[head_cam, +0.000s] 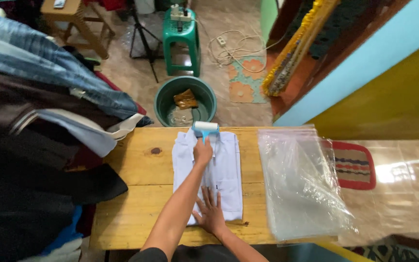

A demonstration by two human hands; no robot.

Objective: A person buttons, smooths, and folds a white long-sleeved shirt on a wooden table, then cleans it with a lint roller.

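our right hand (pixel 211 212) lies nearest to us, palm down and fingers (pixel 204 195) spread flat on the near end of the folded white shirt (pixel 224 170), pinning it to the desk (pixel 136 194). it grips nothing; the cloth lies under the fingers, not between them. our left hand (pixel 202 151) reaches across and farther up the shirt, fingers closed around the blue handle of the lint roller (pixel 205 127), whose pale drum sits at the far end of the shirt, just beyond those fingers, near the far edge of the desk. the shirt lies lengthwise in the middle of the wooden desk, between our 2 hands from end to end. just right of it lies a stack of clear plastic bags (pixel 301 184), overhanging the desk's right edge. to the left a heap of dark and blue clothes (pixel 40 121) spills onto the desk. beyond the desk, on the floor, stands a green basin (pixel 163 99), with a green plastic stool (pixel 181 41) behind it.
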